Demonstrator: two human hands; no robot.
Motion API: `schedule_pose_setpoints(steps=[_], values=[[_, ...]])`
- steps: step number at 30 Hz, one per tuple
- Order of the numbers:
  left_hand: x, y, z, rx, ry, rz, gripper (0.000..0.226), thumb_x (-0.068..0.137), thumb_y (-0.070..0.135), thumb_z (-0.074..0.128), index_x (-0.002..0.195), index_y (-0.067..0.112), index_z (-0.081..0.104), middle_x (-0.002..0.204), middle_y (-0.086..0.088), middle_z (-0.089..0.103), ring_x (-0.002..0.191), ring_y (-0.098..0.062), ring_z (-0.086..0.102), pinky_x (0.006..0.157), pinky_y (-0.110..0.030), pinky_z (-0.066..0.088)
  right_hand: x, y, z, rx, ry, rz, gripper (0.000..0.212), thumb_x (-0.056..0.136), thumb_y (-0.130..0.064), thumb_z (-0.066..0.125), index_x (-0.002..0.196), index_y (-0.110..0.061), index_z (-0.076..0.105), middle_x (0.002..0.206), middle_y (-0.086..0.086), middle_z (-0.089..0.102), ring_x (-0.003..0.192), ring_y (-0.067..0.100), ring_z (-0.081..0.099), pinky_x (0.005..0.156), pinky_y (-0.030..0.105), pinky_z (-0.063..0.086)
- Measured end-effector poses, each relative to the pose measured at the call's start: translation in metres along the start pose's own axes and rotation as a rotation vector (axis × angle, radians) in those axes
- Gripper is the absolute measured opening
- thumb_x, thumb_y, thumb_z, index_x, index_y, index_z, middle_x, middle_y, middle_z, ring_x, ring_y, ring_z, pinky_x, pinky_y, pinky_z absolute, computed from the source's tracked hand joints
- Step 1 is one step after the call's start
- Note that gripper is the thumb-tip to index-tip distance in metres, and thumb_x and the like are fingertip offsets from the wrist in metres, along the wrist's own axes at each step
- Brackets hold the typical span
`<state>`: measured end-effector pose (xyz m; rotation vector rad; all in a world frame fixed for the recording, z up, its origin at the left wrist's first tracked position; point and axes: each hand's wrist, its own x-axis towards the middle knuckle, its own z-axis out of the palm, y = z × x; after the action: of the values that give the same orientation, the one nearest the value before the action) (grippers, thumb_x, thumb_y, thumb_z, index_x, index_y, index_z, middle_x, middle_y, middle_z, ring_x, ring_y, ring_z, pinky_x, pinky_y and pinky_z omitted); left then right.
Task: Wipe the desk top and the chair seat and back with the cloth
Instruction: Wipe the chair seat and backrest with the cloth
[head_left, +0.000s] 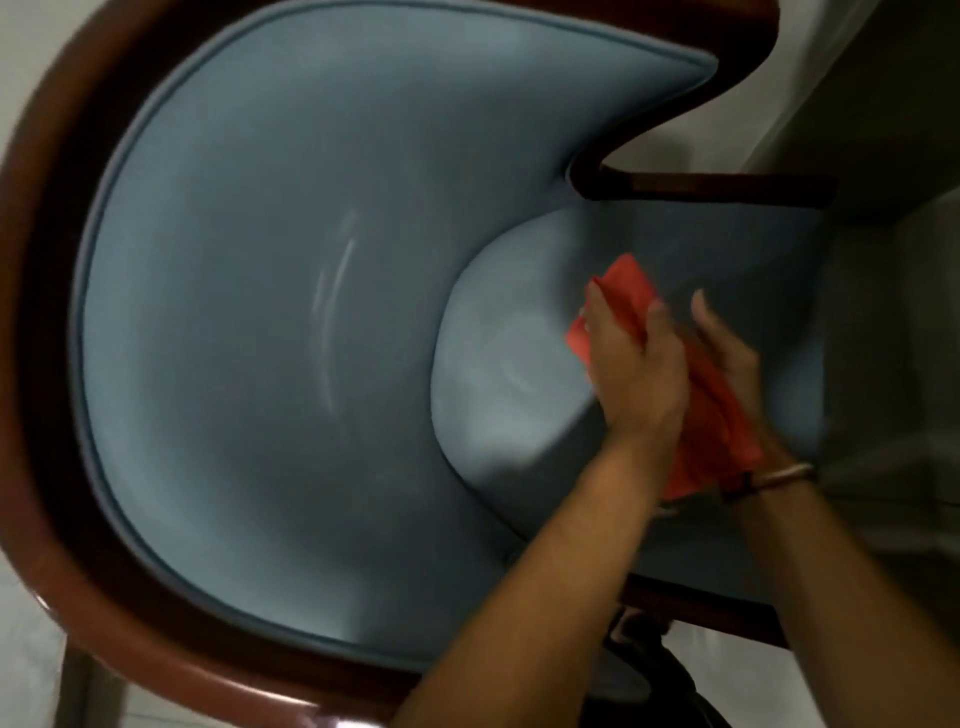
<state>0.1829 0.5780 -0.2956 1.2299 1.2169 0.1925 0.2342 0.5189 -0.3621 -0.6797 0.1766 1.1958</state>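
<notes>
I look down on a chair with blue upholstery. Its curved back wraps around the rounded seat. An orange-red cloth is held just over the right part of the seat, between both hands. My left hand grips the cloth's upper part, fingers curled around it. My right hand, with a bracelet at the wrist, lies against the cloth's other side, and the cloth hangs down along its palm to the wrist. Blur hides the fingers' exact grip.
A glossy reddish-brown wooden frame rims the chair back, and a dark wooden armrest crosses above the seat. A grey surface, blurred, stands close on the right. Pale floor shows at the lower left.
</notes>
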Motion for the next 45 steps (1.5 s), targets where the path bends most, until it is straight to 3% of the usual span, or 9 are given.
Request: schedule_pose_setpoints(steps=[3, 6, 11, 14, 18, 23, 29, 33, 45], values=[[0.012, 0.045, -0.057, 0.199, -0.124, 0.127, 0.051, 0.11, 0.036, 0.042, 0.149, 0.005, 0.05, 0.157, -0.013, 0.051, 0.148, -0.023, 0.046, 0.128, -0.035, 0.031, 0.004, 0.031, 0.034, 0.225, -0.052, -0.101, 0.073, 0.1, -0.053, 0.033, 0.144, 0.002, 0.051, 0.149, 0.024, 0.053, 0.143, 0.037, 0.045, 0.125, 0.05, 0.028], [0.027, 0.107, -0.151, 0.612, 0.015, 0.634, 0.045, 0.11, 0.027, 0.039, 0.14, 0.0, 0.058, 0.148, -0.018, 0.06, 0.138, -0.018, 0.052, 0.114, -0.019, 0.034, 0.027, 0.046, 0.073, 0.309, -0.02, -0.108, 0.088, 0.099, -0.065, 0.012, 0.142, 0.0, 0.052, 0.147, 0.027, 0.053, 0.139, 0.044, 0.047, 0.12, 0.061, 0.031], [0.083, 0.2, -0.308, 1.313, 0.162, 1.012, 0.055, 0.11, 0.039, 0.029, 0.157, 0.012, 0.038, 0.167, -0.025, 0.029, 0.158, -0.036, 0.024, 0.132, -0.04, 0.015, 0.099, 0.048, 0.18, 0.317, 0.224, -0.29, 0.059, 0.107, -0.052, 0.016, 0.079, -0.018, 0.055, 0.088, 0.007, 0.05, 0.085, 0.02, 0.049, 0.085, 0.036, 0.038], [0.11, 0.199, -0.341, 1.583, 0.048, 0.982, 0.066, 0.107, 0.041, 0.026, 0.161, 0.005, 0.026, 0.169, -0.032, 0.014, 0.158, -0.046, 0.014, 0.129, -0.058, 0.017, 0.155, 0.066, 0.247, -0.022, 0.352, -0.254, 0.054, 0.109, -0.05, 0.017, 0.121, -0.019, 0.06, 0.122, 0.011, 0.063, 0.117, 0.025, 0.054, 0.105, 0.034, 0.039], [0.12, 0.191, -0.346, 1.629, 0.053, 1.098, 0.062, 0.111, 0.042, 0.022, 0.161, 0.006, 0.027, 0.169, -0.029, 0.019, 0.158, -0.043, 0.018, 0.125, -0.061, 0.026, 0.182, 0.108, 0.299, -0.699, 0.794, -0.153, 0.07, 0.107, -0.051, 0.027, 0.162, -0.025, -0.006, 0.173, 0.012, -0.004, 0.16, 0.028, -0.001, 0.129, 0.05, -0.001], [0.117, 0.193, -0.344, 1.522, 0.055, 1.017, 0.058, 0.112, 0.038, 0.02, 0.163, 0.011, 0.023, 0.172, -0.02, 0.018, 0.161, -0.035, 0.017, 0.126, -0.057, 0.023, 0.114, 0.185, 0.277, -1.179, 0.522, 0.03, 0.067, 0.107, -0.049, 0.025, 0.161, -0.031, -0.012, 0.173, 0.001, -0.01, 0.16, 0.022, -0.009, 0.127, 0.053, -0.009], [0.116, 0.201, -0.345, 1.568, -0.077, 0.902, 0.064, 0.109, 0.043, 0.01, 0.165, 0.012, 0.012, 0.175, -0.015, 0.004, 0.162, -0.036, 0.002, 0.131, -0.061, 0.005, -0.021, 0.189, 0.16, -1.608, 0.111, 0.726, 0.064, 0.107, -0.053, 0.019, 0.162, -0.032, -0.006, 0.174, 0.0, -0.001, 0.161, 0.022, 0.004, 0.132, 0.041, 0.002], [0.112, 0.197, -0.34, 1.528, 0.001, 0.949, 0.058, 0.111, 0.037, 0.019, 0.164, 0.016, 0.014, 0.174, -0.015, 0.01, 0.162, -0.033, 0.009, 0.127, -0.066, 0.014, -0.021, 0.177, 0.14, -1.589, 0.154, 0.838, 0.061, 0.108, -0.049, 0.017, 0.163, -0.03, -0.003, 0.173, 0.005, 0.003, 0.16, 0.026, 0.008, 0.132, 0.038, 0.004], [0.118, 0.194, -0.343, 1.321, 0.058, 0.906, 0.055, 0.111, 0.037, 0.018, 0.162, 0.022, 0.027, 0.174, -0.006, 0.019, 0.162, -0.022, 0.012, 0.125, -0.067, 0.019, 0.181, 0.147, 0.283, -0.528, 1.018, -0.062, 0.065, 0.109, -0.046, 0.023, 0.162, -0.01, 0.016, 0.169, 0.015, 0.022, 0.156, 0.031, 0.023, 0.13, 0.043, 0.009]])
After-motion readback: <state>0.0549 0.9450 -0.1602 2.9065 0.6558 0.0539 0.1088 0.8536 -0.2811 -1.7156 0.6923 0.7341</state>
